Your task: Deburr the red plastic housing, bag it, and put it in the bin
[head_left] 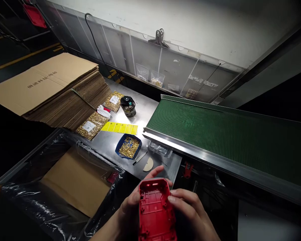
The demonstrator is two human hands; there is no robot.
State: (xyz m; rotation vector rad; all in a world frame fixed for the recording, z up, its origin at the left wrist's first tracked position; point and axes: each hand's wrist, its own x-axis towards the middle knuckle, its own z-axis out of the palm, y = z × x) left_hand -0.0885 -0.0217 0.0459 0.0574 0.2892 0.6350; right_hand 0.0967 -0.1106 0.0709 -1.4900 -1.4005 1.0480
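A red plastic housing [155, 214], hollow and ribbed inside with small posts, is held up close to me with its open side facing me. My left hand [132, 201] grips it along the left side, the thumb at its edge and one finger stretched out behind the top. On the opposite side, my right hand [187, 204] has its fingertips on the right rim. Beyond the housing lie a pale half-round disc [148, 164], a thin pen-like tool [139, 158] and a blue tray [117, 152] of small brass-coloured parts.
A green conveyor belt [203, 124] runs off to the right. Flattened cardboard boxes [65, 97] are stacked at left, above a plastic-lined bin [40, 207]. On the metal table [145, 97] are bags of brass parts [93, 122], yellow labels [120, 128] and a dark jar [128, 107].
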